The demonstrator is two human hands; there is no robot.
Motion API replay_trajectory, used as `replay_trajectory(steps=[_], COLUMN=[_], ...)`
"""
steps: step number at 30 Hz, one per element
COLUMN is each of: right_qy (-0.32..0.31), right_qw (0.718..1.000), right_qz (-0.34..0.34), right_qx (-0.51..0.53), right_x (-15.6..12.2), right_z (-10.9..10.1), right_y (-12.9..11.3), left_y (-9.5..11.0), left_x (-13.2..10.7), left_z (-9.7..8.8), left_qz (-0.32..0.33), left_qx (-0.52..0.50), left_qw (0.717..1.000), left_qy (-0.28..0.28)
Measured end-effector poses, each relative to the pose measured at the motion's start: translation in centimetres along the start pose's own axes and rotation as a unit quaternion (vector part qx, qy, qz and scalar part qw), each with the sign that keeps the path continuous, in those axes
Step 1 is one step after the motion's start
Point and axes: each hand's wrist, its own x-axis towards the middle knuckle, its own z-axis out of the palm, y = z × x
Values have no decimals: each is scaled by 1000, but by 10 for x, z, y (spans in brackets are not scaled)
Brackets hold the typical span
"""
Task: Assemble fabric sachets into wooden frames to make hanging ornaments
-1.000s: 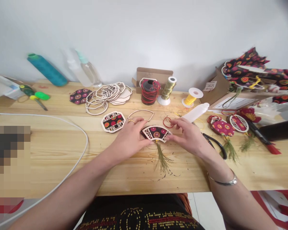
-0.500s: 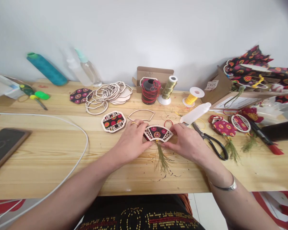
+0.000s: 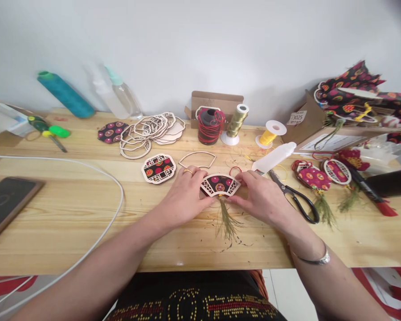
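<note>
— How do the hands stand?
— Both closed in a narrow pinch; the left hand (image 3: 185, 191) has the fan-shaped ornament (image 3: 219, 185) by its nine o'clock end, the right hand (image 3: 262, 194) by its three; it sits low over the tabletop (image 3: 173, 240), though I cannot tell whether it rests there.
— And how will it handle?
— Light, I'd judge; the pale openwork border looks stiff, the patterned fabric softer; those cut-out ends could snap if bent, so the solid rim is the better hold; keep fingers off the tassel (image 3: 227, 220) at six, as its loose strands look easily snagged.
— What lies about it?
— A bare fan outline (image 3: 198, 153) near eleven; a framed plaque (image 3: 158, 169) just past nine; the white bottle (image 3: 276, 157) at two, close beyond the right hand; black-handled scissors (image 3: 310, 214) between three and four; farther off, the red thread spool (image 3: 210, 129) about twelve.
</note>
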Motion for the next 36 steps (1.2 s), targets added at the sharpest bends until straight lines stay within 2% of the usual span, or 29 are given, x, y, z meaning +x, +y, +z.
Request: replay_trajectory(steps=[16, 36], right_qy=[-3, 15], right_qw=[1000, 1000], right_qz=[-3, -25], right_qx=[19, 5], right_x=[0, 1], right_z=[-7, 1], right_y=[-4, 2], left_y=[0, 2], left_x=[0, 0], left_z=[0, -1], left_qz=[4, 9], left_qx=[6, 2], left_qw=[1000, 1000], left_qy=[1, 0])
